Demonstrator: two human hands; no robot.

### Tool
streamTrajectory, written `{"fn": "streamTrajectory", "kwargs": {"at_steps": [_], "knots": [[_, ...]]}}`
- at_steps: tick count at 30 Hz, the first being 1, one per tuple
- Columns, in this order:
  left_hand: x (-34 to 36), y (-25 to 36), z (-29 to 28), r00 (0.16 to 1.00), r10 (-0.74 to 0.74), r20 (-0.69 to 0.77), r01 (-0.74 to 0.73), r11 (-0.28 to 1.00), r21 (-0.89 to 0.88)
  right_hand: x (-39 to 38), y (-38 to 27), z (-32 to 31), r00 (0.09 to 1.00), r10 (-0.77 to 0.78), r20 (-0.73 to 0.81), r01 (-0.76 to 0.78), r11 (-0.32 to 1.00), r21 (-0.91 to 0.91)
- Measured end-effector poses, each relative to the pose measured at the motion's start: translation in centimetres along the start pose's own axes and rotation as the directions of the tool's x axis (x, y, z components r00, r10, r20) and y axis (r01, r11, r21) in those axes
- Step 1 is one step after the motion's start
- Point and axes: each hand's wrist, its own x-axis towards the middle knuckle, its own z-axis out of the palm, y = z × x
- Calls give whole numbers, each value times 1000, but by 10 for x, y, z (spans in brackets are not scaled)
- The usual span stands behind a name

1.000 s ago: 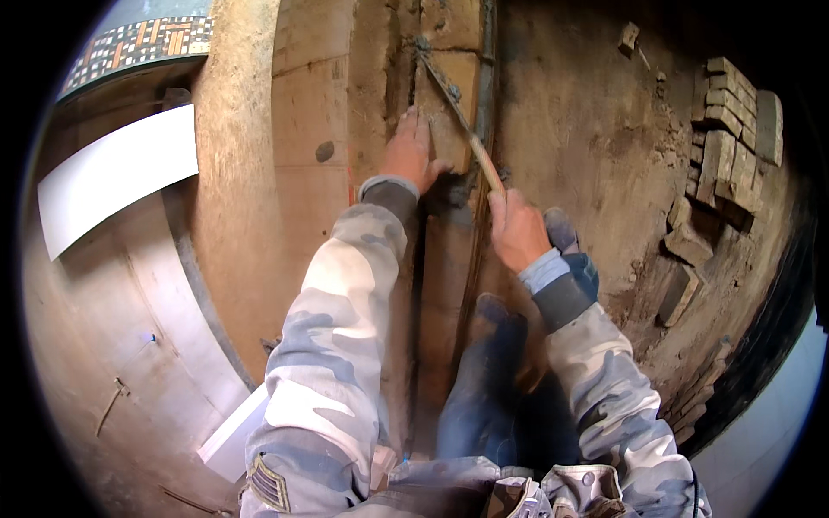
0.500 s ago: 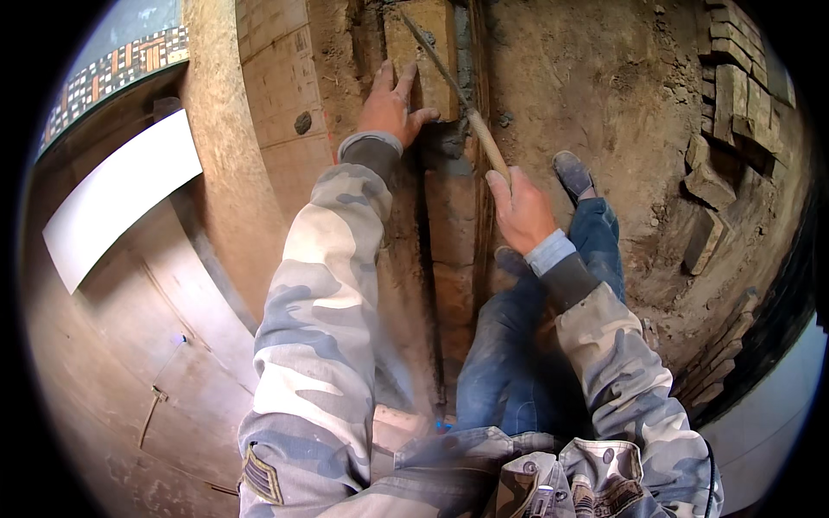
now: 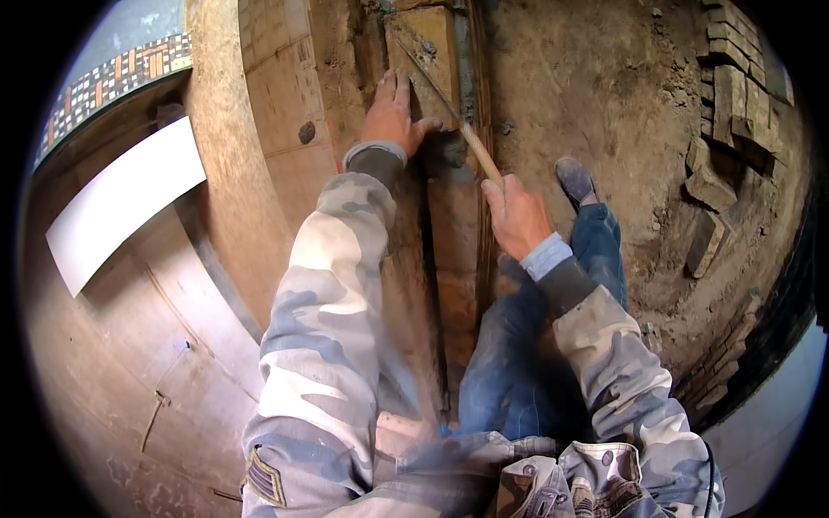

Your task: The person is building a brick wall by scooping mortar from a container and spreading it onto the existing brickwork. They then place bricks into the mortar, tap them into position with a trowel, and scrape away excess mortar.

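The wooden-handled trowel [image 3: 473, 142] lies slantwise in front of me, its handle near and to the right, its narrow blade reaching far and left over a yellowish brick [image 3: 442, 60]. My right hand [image 3: 520, 216] is clamped round the near end of the handle, thumb along the top and fingers curled underneath, where I cannot see them all (a hold that, I judge, lets the wrist set the blade's angle). The blade shows nearly edge-on, so whether it touches the brick's face or hangs just above it I cannot tell.

My left hand [image 3: 393, 121] is palm down by the brick's near left edge, fingers close together and pointing far, thumb spread well away to the right toward the brick's near end. This grip is clamped on nothing; it lies flat, I would say to steady the brick or prop my lean, though no pressure can be seen.

A grey dab of mortar [image 3: 427, 47] sits on the brick, just right of the blade, and a mortar strip [image 3: 467, 73] runs along the brick's right side. A dark lump [image 3: 306, 132] lies to the left, apart from my fingers. Far right, bricks [image 3: 734, 95] are stacked on the dirt floor [image 3: 579, 95], likely placed there to stay clear of my shoe [image 3: 574, 180].
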Motion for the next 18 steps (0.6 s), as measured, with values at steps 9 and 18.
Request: {"fn": "streamTrajectory", "kwargs": {"at_steps": [9,18], "knots": [[3,0,0,1000,6,-6,-6,999,-32,-12,7,-5,996,63,61,-76,969,235],[6,4,-3,1000,25,7,-25,1000,-14,-66,22,62,681,639,358,-557,135,819]]}}
